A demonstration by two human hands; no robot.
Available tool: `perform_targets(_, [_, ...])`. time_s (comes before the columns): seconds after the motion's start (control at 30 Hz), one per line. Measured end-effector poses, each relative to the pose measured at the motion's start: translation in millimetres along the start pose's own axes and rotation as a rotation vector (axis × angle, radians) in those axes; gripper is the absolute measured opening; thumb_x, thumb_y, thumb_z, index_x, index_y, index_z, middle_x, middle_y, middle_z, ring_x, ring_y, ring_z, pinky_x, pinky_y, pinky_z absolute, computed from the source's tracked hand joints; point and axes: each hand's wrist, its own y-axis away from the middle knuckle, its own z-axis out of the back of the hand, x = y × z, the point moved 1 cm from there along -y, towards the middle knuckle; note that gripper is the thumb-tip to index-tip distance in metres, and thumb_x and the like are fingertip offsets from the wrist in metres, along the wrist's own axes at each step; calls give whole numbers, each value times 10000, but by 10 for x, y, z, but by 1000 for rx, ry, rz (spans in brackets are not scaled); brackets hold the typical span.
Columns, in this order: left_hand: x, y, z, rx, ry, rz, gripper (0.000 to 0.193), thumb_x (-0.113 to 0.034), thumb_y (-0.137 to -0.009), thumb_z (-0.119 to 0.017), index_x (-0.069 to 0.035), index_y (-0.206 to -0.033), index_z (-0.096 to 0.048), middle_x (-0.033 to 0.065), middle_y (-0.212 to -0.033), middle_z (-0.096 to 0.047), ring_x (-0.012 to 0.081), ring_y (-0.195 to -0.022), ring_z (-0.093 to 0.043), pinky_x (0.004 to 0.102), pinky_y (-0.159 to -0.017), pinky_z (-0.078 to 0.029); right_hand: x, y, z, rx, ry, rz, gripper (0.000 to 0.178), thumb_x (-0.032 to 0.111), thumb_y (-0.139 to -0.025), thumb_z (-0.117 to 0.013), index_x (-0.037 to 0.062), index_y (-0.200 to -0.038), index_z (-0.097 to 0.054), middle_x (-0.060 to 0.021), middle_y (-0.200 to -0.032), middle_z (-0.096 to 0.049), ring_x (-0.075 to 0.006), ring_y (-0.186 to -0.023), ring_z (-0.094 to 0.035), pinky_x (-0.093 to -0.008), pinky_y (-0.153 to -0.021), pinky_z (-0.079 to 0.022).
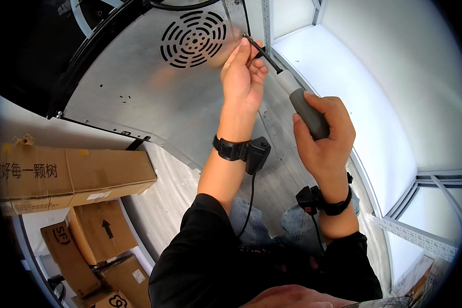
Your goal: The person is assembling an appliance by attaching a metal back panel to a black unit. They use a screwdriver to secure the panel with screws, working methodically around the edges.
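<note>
My right hand is wrapped round the grey handle of a screwdriver. The tool's long black shaft slants up and left, and its tip meets the right edge of a large metal panel by a small fastener. Close to that tip, my left hand has its thumb and fingers closed round the front of the shaft. Whether those fingers also pinch a screw is hidden. Round vent slots pierce the panel left of my left hand.
White lit shelving with metal posts runs along the right side. Several cardboard boxes are stacked at the lower left, under a long carton. A black cable crosses above the panel. Wrist straps with wired black units sit on both arms.
</note>
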Motion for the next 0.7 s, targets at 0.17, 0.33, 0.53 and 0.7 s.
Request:
perform_targets(0.17, [-43, 66, -10, 140, -14, 90, 208, -203, -952, -504, -41, -1055, -586, 48, -889, -663, 130, -682, -604, 248, -572, -475, 23, -85, 58, -18, 37, 32, 318, -37, -655, -679, 37, -963, -645, -111, -873, -560, -205, -651, -593, -290, -541, -477])
perform_targets(0.33, [-75, 158, -38, 325, -62, 162, 237, -192, -967, -464, -14, -1093, -555, 87, -908, -658, 123, -707, -578, 268, -600, -473, 53, -68, 101, 13, 55, -17, 370, -29, -647, -693, 43, -1007, -656, -109, -975, -546, -201, -673, -596, -285, -568, -491])
perform_targets(0.53, [-38, 170, -39, 186, -78, 91, 207, -208, -966, -482, -27, -1027, -559, 78, -903, -653, 107, -711, -563, 259, -599, -464, 145, -5, 124, 23, 4, 15, 488, -34, -643, -696, 50, -1115, -603, -122, -1027, -549, -243, -885, -587, -307, -623, -489])
perform_targets(0.7, [-15, 147, -28, 239, -30, 119, 211, -221, -957, -502, -24, -1006, -562, 82, -908, -652, 152, -757, -613, 289, -671, -517, 70, 70, 109, -53, -68, 101, 446, -44, -709, -654, 39, -1140, -573, -128, -1030, -561, -258, -866, -588, -303, -598, -471])
